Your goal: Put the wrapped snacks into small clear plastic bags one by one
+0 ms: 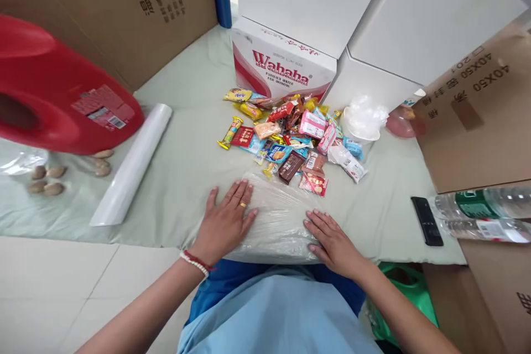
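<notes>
The person's two bare hands lie palm down over a piece of crinkled clear plastic [276,221] spread flat at the near edge of the cloth-covered table [188,144]; whether it is a bag or a loose sheet cannot be told. The left hand [225,225], with a ring and with red and white bracelets at the wrist, rests at the plastic's left side, thumb and fingers apart and nothing clasped between them. The right hand [337,244] lies at the plastic's right side, its fingers loosely extended and slightly bent, its grip likewise wide; whether its fingertips pinch any of the thin material cannot be made out. Just beyond the plastic's far edge is a heap of wrapped snacks [286,141], with a dark brown packet [291,166] and a red packet [313,183] at its near side and a yellow packet [230,133] at its left. A Wahaha water box [286,69] stands behind the heap, and a white bowl [360,124] with clear plastic in it sits to the right. Off to the left, a white roll [131,166] lies slantwise near a large red jug [62,94]. At the right, a black phone-like device [427,221] lies beside two plastic bottles [481,203].
</notes>
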`<state>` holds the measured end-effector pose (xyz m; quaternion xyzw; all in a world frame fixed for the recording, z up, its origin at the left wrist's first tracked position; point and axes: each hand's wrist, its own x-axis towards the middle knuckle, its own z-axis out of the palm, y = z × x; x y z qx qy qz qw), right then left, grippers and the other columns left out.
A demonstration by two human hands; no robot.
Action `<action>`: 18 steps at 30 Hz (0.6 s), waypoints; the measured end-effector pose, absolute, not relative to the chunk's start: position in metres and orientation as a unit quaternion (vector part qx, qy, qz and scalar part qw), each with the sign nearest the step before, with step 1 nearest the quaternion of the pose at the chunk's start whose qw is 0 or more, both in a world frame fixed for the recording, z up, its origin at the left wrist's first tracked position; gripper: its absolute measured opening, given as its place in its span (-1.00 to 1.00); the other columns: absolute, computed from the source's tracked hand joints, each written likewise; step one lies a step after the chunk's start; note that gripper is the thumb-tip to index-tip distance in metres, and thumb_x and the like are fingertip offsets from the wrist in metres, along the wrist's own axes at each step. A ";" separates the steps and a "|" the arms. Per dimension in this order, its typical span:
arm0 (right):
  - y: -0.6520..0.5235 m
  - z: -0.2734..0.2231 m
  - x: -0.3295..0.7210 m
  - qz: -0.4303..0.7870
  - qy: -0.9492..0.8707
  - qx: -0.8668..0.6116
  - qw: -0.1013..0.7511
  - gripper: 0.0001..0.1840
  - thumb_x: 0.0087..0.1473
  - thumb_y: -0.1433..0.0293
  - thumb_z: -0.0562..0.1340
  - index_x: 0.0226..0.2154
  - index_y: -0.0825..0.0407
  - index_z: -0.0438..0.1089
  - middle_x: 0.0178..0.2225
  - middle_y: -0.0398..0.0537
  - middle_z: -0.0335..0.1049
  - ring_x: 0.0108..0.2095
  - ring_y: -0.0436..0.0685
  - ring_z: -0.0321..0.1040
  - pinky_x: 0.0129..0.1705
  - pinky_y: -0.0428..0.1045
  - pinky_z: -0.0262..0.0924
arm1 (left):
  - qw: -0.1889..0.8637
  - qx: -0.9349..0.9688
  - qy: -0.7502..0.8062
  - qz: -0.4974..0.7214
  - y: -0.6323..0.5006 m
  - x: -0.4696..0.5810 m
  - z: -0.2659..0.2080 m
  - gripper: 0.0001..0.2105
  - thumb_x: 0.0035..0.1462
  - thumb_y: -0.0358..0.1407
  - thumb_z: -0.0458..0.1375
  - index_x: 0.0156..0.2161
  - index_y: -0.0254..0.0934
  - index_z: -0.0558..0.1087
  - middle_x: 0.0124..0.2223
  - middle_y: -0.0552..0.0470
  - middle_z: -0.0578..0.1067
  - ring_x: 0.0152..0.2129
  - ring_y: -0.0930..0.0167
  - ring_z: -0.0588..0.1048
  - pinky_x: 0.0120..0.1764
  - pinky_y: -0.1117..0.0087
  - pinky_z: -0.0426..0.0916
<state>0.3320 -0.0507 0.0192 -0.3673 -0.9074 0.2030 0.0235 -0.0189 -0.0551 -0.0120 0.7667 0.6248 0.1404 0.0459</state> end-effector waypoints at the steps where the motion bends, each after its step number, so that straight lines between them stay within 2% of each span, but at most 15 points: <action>1: -0.046 0.028 0.333 0.230 -0.902 -0.365 0.027 -0.47 0.40 0.22 0.17 0.34 -0.05 0.32 0.40 0.12 0.23 0.43 0.30 0.14 0.40 0.32 0.16 | 0.048 0.766 0.625 0.142 -0.060 -0.020 -0.013 -0.42 0.46 -0.11 -0.12 0.46 -0.31 0.15 0.48 -0.26 0.16 0.41 0.05 0.21 0.39 -0.30 -0.15; 4: -0.011 0.053 0.330 0.255 -0.875 -0.404 0.071 -0.63 0.43 0.24 0.11 0.10 -0.07 0.54 0.11 0.07 0.57 0.12 0.23 0.51 0.16 0.16 0.43 | 0.050 0.770 0.620 0.139 -0.079 -0.022 -0.013 -0.44 0.47 -0.12 -0.12 0.46 -0.29 0.16 0.48 -0.24 0.18 0.40 0.06 0.23 0.40 -0.31 -0.16; 6: 0.028 0.063 0.321 0.195 -0.872 -0.436 0.111 -0.64 0.42 0.30 0.09 0.07 -0.06 0.55 0.00 0.06 0.62 0.00 0.22 0.56 0.07 0.14 0.46 | 0.040 0.765 0.629 0.137 -0.092 -0.022 -0.009 -0.47 0.47 -0.13 -0.11 0.43 -0.27 0.23 0.46 -0.21 0.22 0.39 0.07 0.24 0.41 -0.28 -0.14; 8: 0.069 0.065 0.303 0.127 -0.891 -0.420 0.117 -0.63 0.39 0.38 0.09 0.07 -0.05 0.56 0.02 0.08 0.59 0.04 0.26 0.51 0.11 0.16 0.40 | 0.012 0.748 0.647 0.145 -0.100 -0.023 -0.001 -0.51 0.47 -0.15 -0.08 0.35 -0.29 0.36 0.44 -0.21 0.27 0.41 0.05 0.21 0.41 -0.23 -0.07; 10: 0.104 0.061 0.278 0.088 -0.910 -0.397 0.081 -0.60 0.37 0.43 0.08 0.10 -0.03 0.54 0.15 0.09 0.51 0.14 0.26 0.43 0.17 0.15 0.34 | -0.024 0.734 0.657 0.170 -0.100 -0.022 0.009 -0.57 0.46 -0.17 -0.04 0.25 -0.31 0.47 0.42 -0.22 0.31 0.42 0.04 0.18 0.41 -0.16 -0.04; 13: 0.136 0.057 0.240 0.059 -0.932 -0.358 -0.016 -0.49 0.31 0.50 0.12 0.26 -0.03 0.41 0.31 0.08 0.34 0.21 0.27 0.37 0.16 0.10 0.32 | -0.029 0.775 0.602 0.191 -0.082 -0.020 0.016 -0.61 0.47 -0.21 -0.03 0.23 -0.27 0.49 0.38 -0.15 0.38 0.40 0.16 0.23 0.45 -0.06 -0.06; 16: 0.146 0.061 0.218 0.033 -0.930 -0.349 -0.108 -0.36 0.21 0.56 0.15 0.31 -0.07 0.33 0.24 0.10 0.37 0.05 0.25 0.48 -0.04 0.05 0.36 | 0.023 0.803 0.576 0.152 -0.059 -0.020 0.009 -0.57 0.49 -0.20 -0.08 0.31 -0.24 0.40 0.39 -0.14 0.37 0.38 0.19 0.27 0.43 -0.10 -0.03; 18: 0.148 0.068 0.220 0.019 -0.921 -0.366 -0.130 -0.43 0.20 0.50 0.20 0.26 -0.04 0.36 0.17 0.13 0.40 -0.07 0.26 0.50 -0.16 0.05 0.34 | 0.048 0.786 0.603 0.126 -0.050 -0.023 -0.001 -0.52 0.48 -0.14 -0.08 0.38 -0.23 0.31 0.45 -0.19 0.25 0.40 0.13 0.23 0.41 -0.22 -0.04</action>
